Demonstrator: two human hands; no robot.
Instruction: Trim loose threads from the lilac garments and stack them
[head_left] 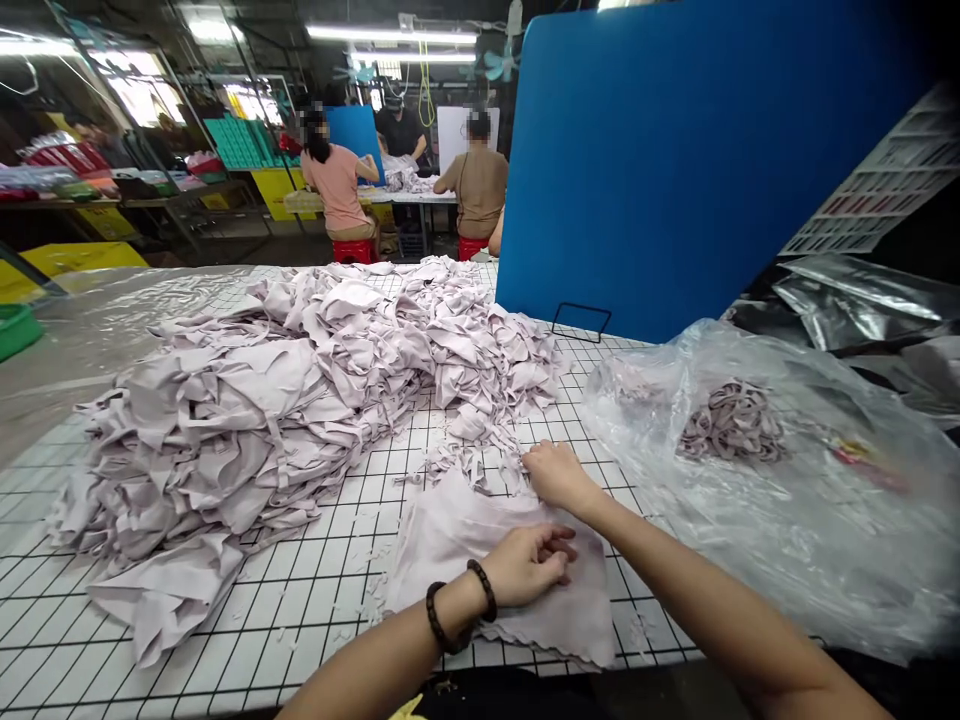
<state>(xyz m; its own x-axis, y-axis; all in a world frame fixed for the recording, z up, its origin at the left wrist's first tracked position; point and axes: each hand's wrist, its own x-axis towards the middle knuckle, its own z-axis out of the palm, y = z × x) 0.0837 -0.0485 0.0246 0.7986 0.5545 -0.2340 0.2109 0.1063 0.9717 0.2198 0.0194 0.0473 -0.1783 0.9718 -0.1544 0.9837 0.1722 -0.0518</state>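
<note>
Workshop interior with dim walls, lit ceiling tubes (392,37) and three people seated or standing around a far table (431,197); one wore a pink shirt, one a brown shirt, one a dark top. Foreground: one white tabletop (315,600), marked with a black grid, small pale scraps strewn over it.

Item, cloth stack (442,540): pale lilac-grey layers, edges slightly wavy, lying flat at the near edge of the tabletop.

Item, left hand (534,565): palm down over the cloth stack, fingers loosely curled and parted, gripping nothing visible; two dark beaded bracelets (437,617) circled the wrist.

Item, right hand (559,475): at the far edge of the cloth stack, fingers bent down beside loose cloth strips (469,467); whether they pinched any could not be told.

Item, large cloth heap (247,430): same pale colour, crumpled, spread over the left and far parts of the tabletop.

Item, blue board (637,170): upright, slightly tilted, beyond the right hand, a black wire stand (582,322) at its foot.

Item, clear plastic bag (750,530): to the right, a bundle of bunched cloth (733,422) showing within its folds.
</note>
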